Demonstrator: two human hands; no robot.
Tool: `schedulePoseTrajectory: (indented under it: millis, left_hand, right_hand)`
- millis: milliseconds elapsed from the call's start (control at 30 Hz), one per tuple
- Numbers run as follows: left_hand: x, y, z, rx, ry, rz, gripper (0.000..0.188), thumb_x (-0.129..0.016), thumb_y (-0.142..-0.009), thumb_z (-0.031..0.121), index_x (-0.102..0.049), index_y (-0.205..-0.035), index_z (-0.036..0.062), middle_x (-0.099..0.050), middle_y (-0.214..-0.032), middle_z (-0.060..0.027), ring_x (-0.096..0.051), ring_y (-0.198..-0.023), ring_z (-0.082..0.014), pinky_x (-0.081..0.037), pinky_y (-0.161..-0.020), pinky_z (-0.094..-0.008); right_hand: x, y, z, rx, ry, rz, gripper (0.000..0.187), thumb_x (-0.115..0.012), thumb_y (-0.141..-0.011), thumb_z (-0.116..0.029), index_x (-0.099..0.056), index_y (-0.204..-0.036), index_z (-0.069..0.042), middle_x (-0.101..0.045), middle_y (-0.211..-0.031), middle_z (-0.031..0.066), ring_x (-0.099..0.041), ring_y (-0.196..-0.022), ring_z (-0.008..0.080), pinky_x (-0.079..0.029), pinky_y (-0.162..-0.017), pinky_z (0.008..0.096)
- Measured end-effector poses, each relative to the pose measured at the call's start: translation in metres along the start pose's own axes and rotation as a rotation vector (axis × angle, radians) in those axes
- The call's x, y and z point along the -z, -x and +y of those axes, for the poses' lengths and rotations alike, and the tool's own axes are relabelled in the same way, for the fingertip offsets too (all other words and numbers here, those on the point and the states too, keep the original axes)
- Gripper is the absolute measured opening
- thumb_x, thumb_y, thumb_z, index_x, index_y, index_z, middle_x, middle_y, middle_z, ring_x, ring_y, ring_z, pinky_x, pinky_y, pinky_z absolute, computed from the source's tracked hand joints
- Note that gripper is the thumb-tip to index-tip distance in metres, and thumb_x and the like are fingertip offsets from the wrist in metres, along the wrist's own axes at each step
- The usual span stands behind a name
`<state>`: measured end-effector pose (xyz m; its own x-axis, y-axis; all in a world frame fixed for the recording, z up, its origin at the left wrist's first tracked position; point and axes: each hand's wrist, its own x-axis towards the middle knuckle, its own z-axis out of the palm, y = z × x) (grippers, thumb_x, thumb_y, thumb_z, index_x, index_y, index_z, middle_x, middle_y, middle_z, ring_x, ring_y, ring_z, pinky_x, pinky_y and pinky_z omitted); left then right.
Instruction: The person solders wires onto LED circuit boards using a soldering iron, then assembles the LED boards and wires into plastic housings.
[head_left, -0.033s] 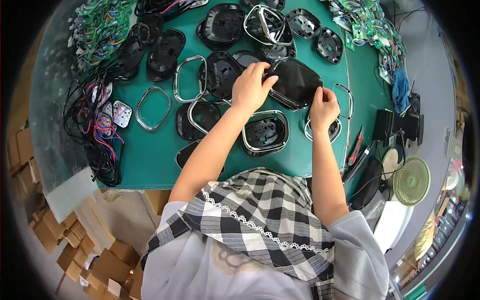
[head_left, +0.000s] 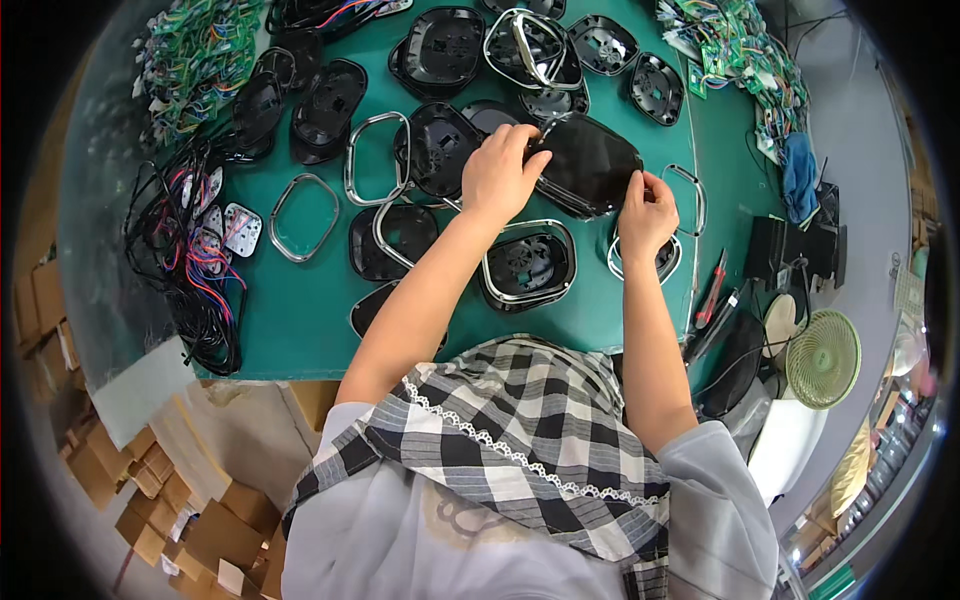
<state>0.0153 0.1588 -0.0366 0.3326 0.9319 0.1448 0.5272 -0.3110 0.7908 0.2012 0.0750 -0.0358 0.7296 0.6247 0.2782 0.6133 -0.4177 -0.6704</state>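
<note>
Above the green table I hold a glossy black plastic housing (head_left: 592,160) with rounded corners, its smooth dark face showing. My left hand (head_left: 503,172) grips its left edge, thumb and fingers bent around it. At the right corner, my right hand (head_left: 648,212) pinches the rim between thumb and fingertips. Nearer to me lies a black shell with a silver rim (head_left: 528,265). Below my right hand, another silver-rimmed black piece (head_left: 668,262) is partly covered. Left of my left hand are an open black shell (head_left: 440,150) and a silver frame (head_left: 351,165).
Black cables with white plates (head_left: 205,260) lie at left. Green circuit boards with wires are heaped at far left (head_left: 200,65) and far right (head_left: 730,45). Several black shells (head_left: 445,45) fill the back. A red-handled tool (head_left: 712,290) and a green fan (head_left: 823,360) are at right.
</note>
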Motion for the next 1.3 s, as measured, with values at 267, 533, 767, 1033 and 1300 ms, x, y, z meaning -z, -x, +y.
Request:
schedulePoseTrajectory:
  millis: [267,533,767,1033,1300]
  left_hand:
    - [-0.008,0.010,0.010,-0.059,-0.097,0.214,0.041,-0.064,-0.085,0.028,-0.053,-0.119,0.0080,-0.055,-0.111,-0.0126,-0.053,-0.105,-0.0319,-0.044,-0.088,-0.0402]
    - [-0.011,0.038,0.029,0.150,0.729,0.144,0.042,-0.052,-0.096,0.035,-0.046,-0.122,0.0021,-0.061,-0.101,-0.0107,-0.061,-0.087,-0.0208,-0.048,-0.074,-0.0337]
    - [0.038,0.044,0.054,0.143,0.722,0.141,0.031,-0.042,-0.100,0.022,-0.047,-0.122,-0.0002,-0.064,-0.094,-0.0073,-0.063,-0.082,-0.0139,-0.049,-0.069,-0.0263]
    - [0.077,0.077,0.049,-0.010,0.101,-0.299,0.047,-0.058,-0.089,0.028,-0.043,-0.132,0.0138,-0.067,-0.088,-0.0156,-0.065,-0.080,-0.0364,-0.049,-0.066,-0.0451]
    - [0.107,0.088,0.012,0.262,0.477,-0.346,0.032,-0.053,-0.095,0.030,-0.061,-0.116,0.0076,-0.068,-0.092,-0.0129,-0.066,-0.083,-0.0262,-0.050,-0.075,-0.0313]
  right_hand:
    - [0.024,-0.003,-0.010,0.283,0.023,0.086,0.013,-0.069,-0.082,-0.016,-0.069,-0.082,-0.004,-0.065,-0.066,0.0078,-0.062,-0.055,0.0204,-0.049,-0.054,0.0288]
    - [0.028,0.010,-0.042,-0.238,-0.496,-0.191,0.015,-0.060,-0.090,-0.011,-0.055,-0.085,0.003,-0.063,-0.064,0.0065,-0.060,-0.051,0.0113,-0.044,-0.047,0.0219]
    - [0.035,0.031,-0.077,-0.385,-0.907,-0.452,0.013,-0.059,-0.091,-0.007,-0.049,-0.092,0.001,-0.063,-0.065,0.0086,-0.062,-0.053,0.0164,-0.046,-0.049,0.0241]
    - [0.064,0.024,-0.109,0.372,-0.264,-0.720,0.057,-0.079,-0.070,-0.011,-0.057,-0.123,-0.007,-0.064,-0.111,0.0128,-0.065,-0.091,0.0249,-0.051,-0.082,0.0308]
    - [0.053,0.032,-0.079,-0.055,-0.476,-0.742,0.018,-0.065,-0.089,-0.014,-0.064,-0.097,0.002,-0.064,-0.080,0.0004,-0.054,-0.070,0.0057,-0.043,-0.064,0.0200]
